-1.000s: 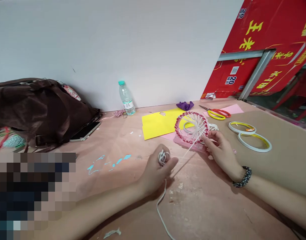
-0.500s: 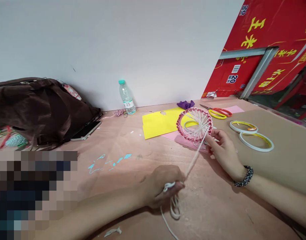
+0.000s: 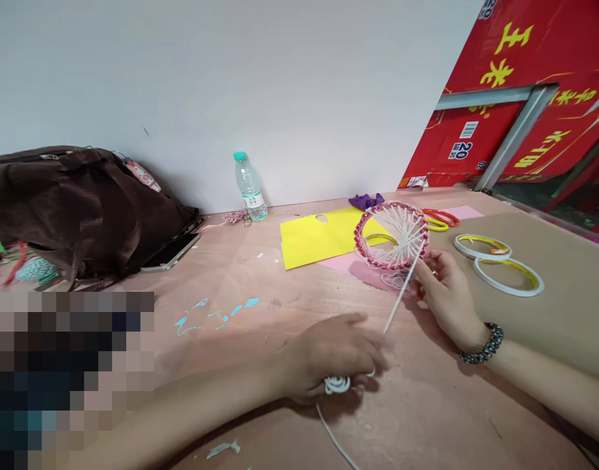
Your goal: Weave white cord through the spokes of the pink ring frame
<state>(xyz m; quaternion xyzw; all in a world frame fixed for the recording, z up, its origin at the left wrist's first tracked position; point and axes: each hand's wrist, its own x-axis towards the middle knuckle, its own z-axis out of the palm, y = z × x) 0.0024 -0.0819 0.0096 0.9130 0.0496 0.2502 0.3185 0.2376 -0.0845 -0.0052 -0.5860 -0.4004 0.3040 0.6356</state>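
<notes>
A round hoop wrapped in red and pink, with white strings fanned across it, is held up at its lower right edge by my right hand. White cord runs from the hoop's lower right side down to my left hand. A small coil of the cord is tucked under my left hand's curled fingers, and a loose tail trails down to the front. My right thumb and fingers pinch the hoop's rim.
Yellow paper, pink paper and scissors lie behind the hoop. Two tape rolls rest on brown board at the right. A water bottle, phone and dark bag stand or lie at the left. White scraps are near the front.
The hoop and my right hand have shifted slightly right. My left fingers have loosened and spread somewhat towards the right, and the hanging cord loops are now gathered under that hand.
</notes>
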